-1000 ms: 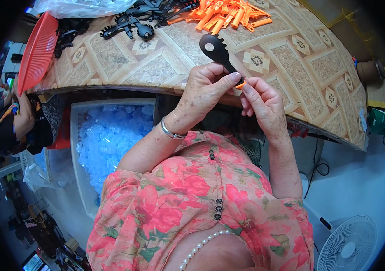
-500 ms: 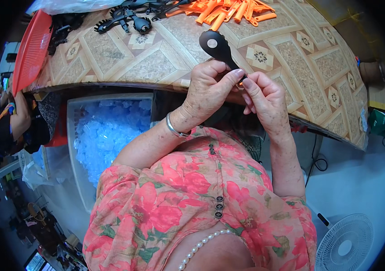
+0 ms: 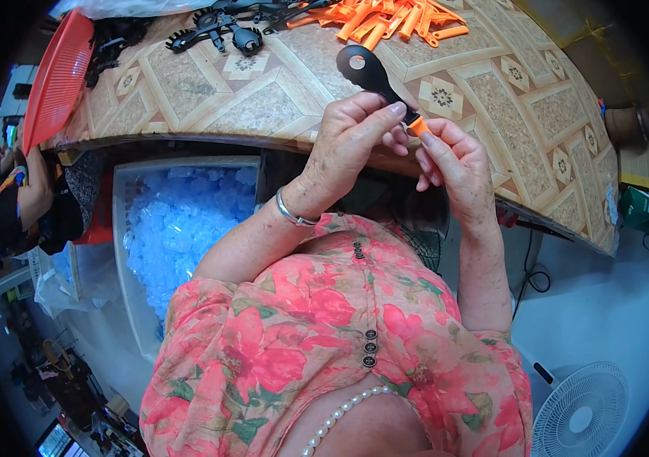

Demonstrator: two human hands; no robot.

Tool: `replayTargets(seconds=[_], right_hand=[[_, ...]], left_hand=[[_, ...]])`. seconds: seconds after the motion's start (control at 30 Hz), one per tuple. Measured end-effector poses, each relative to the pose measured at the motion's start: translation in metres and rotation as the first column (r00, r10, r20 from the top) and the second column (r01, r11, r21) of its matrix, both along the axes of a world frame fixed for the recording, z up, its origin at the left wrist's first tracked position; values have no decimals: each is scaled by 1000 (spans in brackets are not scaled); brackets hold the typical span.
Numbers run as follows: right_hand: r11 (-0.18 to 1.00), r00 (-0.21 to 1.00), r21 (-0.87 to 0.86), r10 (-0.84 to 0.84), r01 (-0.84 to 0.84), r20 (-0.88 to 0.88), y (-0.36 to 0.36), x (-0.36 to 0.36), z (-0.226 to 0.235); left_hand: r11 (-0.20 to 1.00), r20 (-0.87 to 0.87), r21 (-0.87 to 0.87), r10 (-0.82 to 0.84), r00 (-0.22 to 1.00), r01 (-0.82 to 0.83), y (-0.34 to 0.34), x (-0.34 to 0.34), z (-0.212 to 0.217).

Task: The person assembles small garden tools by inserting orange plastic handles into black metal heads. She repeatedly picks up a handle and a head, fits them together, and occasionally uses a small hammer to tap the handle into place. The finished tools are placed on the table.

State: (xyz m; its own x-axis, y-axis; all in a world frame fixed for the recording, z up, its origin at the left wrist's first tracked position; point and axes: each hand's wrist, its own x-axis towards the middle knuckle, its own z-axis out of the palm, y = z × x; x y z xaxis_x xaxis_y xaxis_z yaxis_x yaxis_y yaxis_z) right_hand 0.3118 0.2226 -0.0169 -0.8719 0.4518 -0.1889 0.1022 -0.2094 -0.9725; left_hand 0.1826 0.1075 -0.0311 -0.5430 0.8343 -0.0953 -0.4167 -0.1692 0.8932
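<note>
From my remote seat I see the left hand (image 3: 351, 145) closed around the stem of a black plastic paddle (image 3: 366, 70), its fingers (image 3: 385, 114) curled tight on the narrow part, so the rounded head with 1 small hole stands up above the fingertips and over the tiled tabletop (image 3: 263, 107). The right hand (image 3: 454, 164) sits just beside the left, knuckles nearly touching, with its thumb and forefinger narrowed into a pinch on an orange piece (image 3: 416, 126) at the lower end of the black stem. That orange piece shows only as a short tip between the 2 sets of fingertips; I cannot tell how far it goes into the black part. A silver bangle (image 3: 291, 215) rings the left wrist, below the gripping fingers. Well beyond the fingertips, at the far edge of the table, lies a heap of orange plastic pieces (image 3: 385, 19), and to the left of that a cluster of black plastic parts (image 3: 218, 27). Further left of the left hand, a red basket (image 3: 54, 76) leans on the table's end. Below and left of the hands, under the table edge, stands a pale bin (image 3: 122, 228) filled with pale blue bits. A white fan (image 3: 583, 411) stands on the floor, low and right of the right forearm.
</note>
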Motion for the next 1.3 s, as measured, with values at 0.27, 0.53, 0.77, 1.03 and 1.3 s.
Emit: replayTargets(seconds=[0.27,0.53,0.77,1.03,1.3], right_hand=[[993,997,114,-4,-4,71,-7,-5,6],[974,994,222,-62,41,89,-12,-5,0],[949,996,301,-91,92,-18,-18,4,5],[721,993,683,-93,117,-72,-14,16,-5],[600,973,767,-116,229,-200,-16,11,-16]], left_hand=[[997,-179,-68,28,984,-41,0,4,-3],[1000,-197,-7,20,980,-22,0,5,-7],[980,-74,196,27,997,-12,-12,-2,-10],[949,-257,280,-73,964,147,-12,-8,-16],[944,-216,303,-66,974,131,-14,-7,-17]])
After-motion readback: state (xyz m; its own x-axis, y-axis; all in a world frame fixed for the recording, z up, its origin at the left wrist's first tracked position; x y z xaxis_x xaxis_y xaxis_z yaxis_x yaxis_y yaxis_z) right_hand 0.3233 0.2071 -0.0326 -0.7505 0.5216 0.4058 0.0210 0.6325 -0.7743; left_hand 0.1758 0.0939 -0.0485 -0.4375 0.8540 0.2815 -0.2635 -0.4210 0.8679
